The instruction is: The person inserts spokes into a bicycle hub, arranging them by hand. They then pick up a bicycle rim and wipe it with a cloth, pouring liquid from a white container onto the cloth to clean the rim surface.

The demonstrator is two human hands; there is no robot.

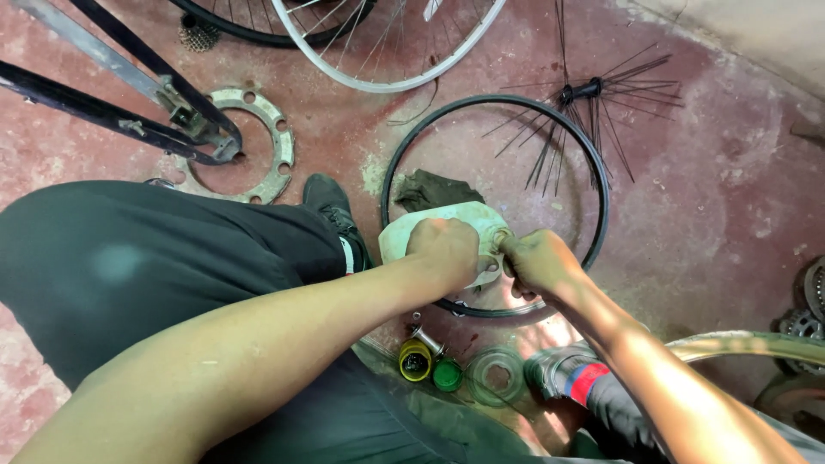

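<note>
My left hand [444,249] grips the top of a dirty white plastic jug [404,234] held over the floor. My right hand [537,260] pinches the jug's cap or spout [500,235] at its right end. Under and behind the jug lies a bare black bicycle rim [497,101] flat on the red floor, with a dark rag [434,189] inside it. A hub with several loose spokes [584,90] rests across the rim's far right edge.
Below my hands stand a small yellow can [415,361], a green cap [447,375] and a clear round lid [497,375]. A silver spoked wheel [387,82] lies at the top, a metal flange ring [279,146] and black frame tubes [103,112] at left. Sprockets [803,322] sit at the right edge.
</note>
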